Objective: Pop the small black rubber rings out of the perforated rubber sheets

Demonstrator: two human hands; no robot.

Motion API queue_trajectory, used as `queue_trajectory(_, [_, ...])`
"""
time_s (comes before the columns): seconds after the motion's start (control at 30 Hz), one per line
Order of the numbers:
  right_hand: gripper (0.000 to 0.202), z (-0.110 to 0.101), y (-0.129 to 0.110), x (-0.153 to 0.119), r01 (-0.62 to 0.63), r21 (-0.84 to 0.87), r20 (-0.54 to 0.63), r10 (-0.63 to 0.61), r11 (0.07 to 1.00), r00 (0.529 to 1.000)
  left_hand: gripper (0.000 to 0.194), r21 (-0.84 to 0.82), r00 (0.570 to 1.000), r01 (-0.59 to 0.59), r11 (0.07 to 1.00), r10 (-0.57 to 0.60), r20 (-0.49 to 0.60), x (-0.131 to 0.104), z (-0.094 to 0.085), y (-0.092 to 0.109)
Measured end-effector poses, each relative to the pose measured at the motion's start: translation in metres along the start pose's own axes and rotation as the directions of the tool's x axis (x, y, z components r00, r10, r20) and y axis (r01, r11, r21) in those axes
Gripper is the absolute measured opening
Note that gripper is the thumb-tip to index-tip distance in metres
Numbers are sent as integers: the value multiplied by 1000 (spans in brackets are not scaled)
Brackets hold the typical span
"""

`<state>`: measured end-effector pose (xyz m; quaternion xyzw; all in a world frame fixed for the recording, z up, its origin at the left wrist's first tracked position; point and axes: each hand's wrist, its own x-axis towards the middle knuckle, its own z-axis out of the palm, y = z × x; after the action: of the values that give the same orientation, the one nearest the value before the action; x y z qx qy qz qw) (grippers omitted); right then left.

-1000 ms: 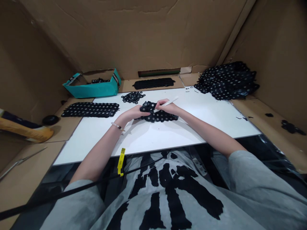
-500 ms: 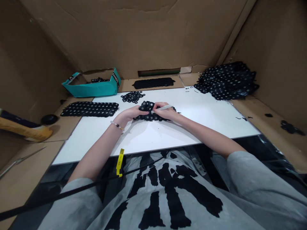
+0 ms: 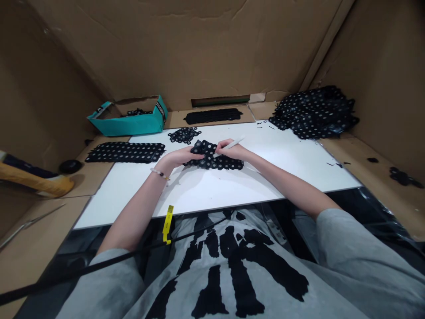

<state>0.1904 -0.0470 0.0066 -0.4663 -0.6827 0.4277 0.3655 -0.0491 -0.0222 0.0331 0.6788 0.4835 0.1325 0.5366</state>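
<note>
A black sheet with rows of round holes (image 3: 229, 163) lies bent up in the middle of the white board (image 3: 199, 192). My left hand (image 3: 182, 156) is closed on its left end, thumb on top. In my right hand (image 3: 232, 149) is a white pen-shaped tool (image 3: 236, 142), gripped like a pencil. Its tip points down and left at the sheet, and I cannot tell whether it touches. Behind the sheet sits a heap of small black rings (image 3: 184, 134).
At the left lies another perforated black sheet (image 3: 125, 152), with a teal box (image 3: 131, 124) behind it. A dark strip (image 3: 213, 115) is at the back, a pile of dotted sheets (image 3: 314, 113) back right. Tweezers (image 3: 31, 221) and a yellow-and-blue bottle (image 3: 36, 175) are far left.
My right hand has moved slightly right with the white tool, showing more of the sheet's right part. The left hand keeps its hold.
</note>
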Motion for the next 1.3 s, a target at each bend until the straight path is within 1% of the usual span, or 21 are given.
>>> queue_trajectory(0.07, [10, -1, -1, 0, 10, -24, 5, -9, 1000, 1000, 48, 35, 1000, -1, 999, 2, -27, -1, 1, 1])
queue_trajectory(0.17, [10, 0, -5, -2, 41, -39, -18, -42, 998, 999, 45, 75, 996, -24, 997, 30, -86, -1, 6, 5])
queue_trajectory(0.3, [10, 2, -9, -5, 81, -31, -45, -82, 996, 996, 46, 55, 992, -78, 995, 83, -94, -5, 17, 11])
queue_trajectory(0.37, [10, 2, -11, -6, 92, -31, -31, -93, 995, 995, 46, 79, 991, -62, 995, 71, -117, -6, 20, 12])
queue_trajectory(0.47, [10, 3, -12, -7, 84, -41, -21, -85, 996, 996, 46, 106, 988, -36, 994, 51, -143, -4, 20, 9])
queue_trajectory(0.7, [10, 4, -12, -7, 86, -53, -58, -89, 995, 994, 50, 45, 989, -58, 997, 63, -133, 3, 15, 2])
queue_trajectory(0.87, [10, 7, -10, -6, 51, -65, -65, -56, 997, 996, 51, 40, 990, -30, 999, 35, -136, 3, 15, 1])
queue_trajectory(1.03, [10, 6, -9, -4, 34, -67, -75, -39, 997, 996, 52, 34, 992, -64, 997, 67, -106, 4, 13, 2])
queue_trajectory(1.13, [10, 6, -9, -4, 35, -72, -67, -40, 997, 997, 51, 31, 993, -53, 998, 56, -105, 4, 13, 2])
queue_trajectory(1.23, [10, 11, -7, -6, 58, -109, -80, -67, 992, 995, 50, -3, 994, -35, 999, 34, -108, 3, 14, 2])
queue_trajectory(1.3, [11, 17, -4, -8, 108, -171, -108, -128, 979, 986, 50, -52, 995, -34, 998, 29, -93, 4, 14, 2])
